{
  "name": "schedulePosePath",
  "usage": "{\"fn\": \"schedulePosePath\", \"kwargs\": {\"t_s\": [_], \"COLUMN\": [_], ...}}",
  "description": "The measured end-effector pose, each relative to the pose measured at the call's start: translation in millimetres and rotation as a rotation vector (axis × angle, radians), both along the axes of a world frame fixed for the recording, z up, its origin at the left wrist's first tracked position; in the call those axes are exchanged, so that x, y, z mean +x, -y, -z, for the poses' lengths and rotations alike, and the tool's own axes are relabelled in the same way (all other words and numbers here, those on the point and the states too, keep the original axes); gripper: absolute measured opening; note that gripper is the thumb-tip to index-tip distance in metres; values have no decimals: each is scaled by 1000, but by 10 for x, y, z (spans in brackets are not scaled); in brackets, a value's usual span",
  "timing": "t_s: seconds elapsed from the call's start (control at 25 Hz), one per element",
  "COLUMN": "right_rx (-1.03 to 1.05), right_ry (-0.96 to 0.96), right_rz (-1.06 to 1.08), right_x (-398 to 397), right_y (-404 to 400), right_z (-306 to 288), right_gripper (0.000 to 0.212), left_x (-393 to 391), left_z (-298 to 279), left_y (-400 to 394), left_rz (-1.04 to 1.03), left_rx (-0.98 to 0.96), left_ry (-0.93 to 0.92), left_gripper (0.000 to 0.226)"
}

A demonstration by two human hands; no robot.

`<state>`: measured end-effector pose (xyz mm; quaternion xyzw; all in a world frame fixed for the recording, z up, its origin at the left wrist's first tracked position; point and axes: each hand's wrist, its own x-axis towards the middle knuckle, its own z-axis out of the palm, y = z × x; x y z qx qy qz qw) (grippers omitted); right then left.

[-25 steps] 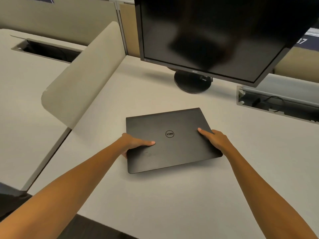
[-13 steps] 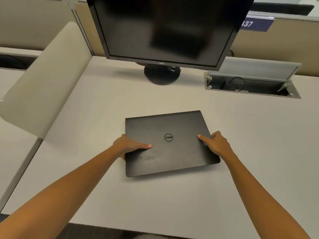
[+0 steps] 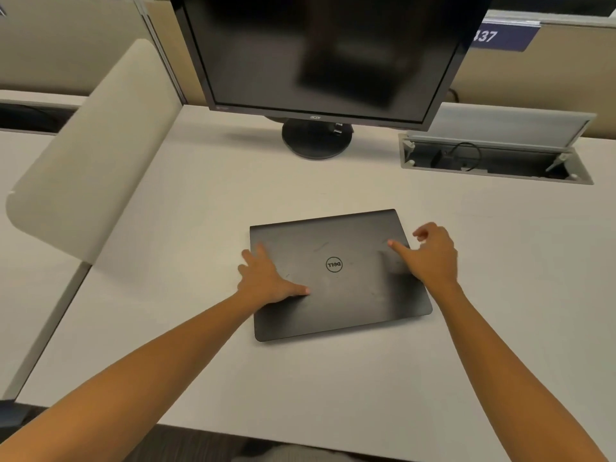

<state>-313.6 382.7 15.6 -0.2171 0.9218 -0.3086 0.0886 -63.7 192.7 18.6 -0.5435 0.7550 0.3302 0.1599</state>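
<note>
Right, laptop: a black Dell laptop point(image 3: 340, 295) with its lid down lies flat on the pale desk point(image 3: 200, 361), a little askew to the desk edge. The round logo point(image 3: 334, 264) faces up and reads upside down from the person's side.
Where it sits: mid-desk, out in front of the monitor's stand point(image 3: 316, 141) with bare desk between them.
Left hand: the left hand point(image 3: 266, 278) is spread flat on the left part of the lid. The fingers are straight and reach to the left edge, and the thumb points in toward the logo. It is pressing, not gripping.
Right hand: the right hand point(image 3: 431, 255) is over the lid's right edge, holding nothing. The fingers are loosely curled and the thumb sticks out toward the middle. A soft shadow lies under it, and I can't tell from here whether it touches the lid.
Arms: both bare forearms come in from the near edge of the desk.
Monitor: a big dark monitor point(image 3: 316, 51) with a blank screen stands at the back of the desk.
Cable box: to the right of the stand, a cable box point(image 3: 493, 165) is sunk into the desk with its flap point(image 3: 500, 128) tipped up and a cord visible inside.
Divider: a beige rounded divider point(image 3: 93, 145) stands along the left side.
Sign: a blue sign point(image 3: 503, 36) on the back partition shows the digits 437.
</note>
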Motion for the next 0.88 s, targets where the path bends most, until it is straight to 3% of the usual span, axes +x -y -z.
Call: {"fn": "schedulePosePath", "kwargs": {"t_s": [0.16, 0.28, 0.48, 0.88], "right_rx": [51, 181, 515, 364], "right_ry": [231, 245, 134, 130], "right_rz": [-222, -420, -506, -382], "right_x": [-128, -257, -407, -247], "right_y": [416, 719, 917, 735], "right_z": [-8, -16, 23, 97], "right_gripper": [94, 112, 113, 108], "left_x": [-78, -16, 111, 107], "left_z": [158, 270, 247, 258], "left_y": [-461, -524, -280, -208], "left_rz": [420, 582, 660, 716], "left_rx": [-45, -82, -105, -124], "left_ry": [64, 85, 93, 84], "left_gripper": [168, 163, 153, 151]}}
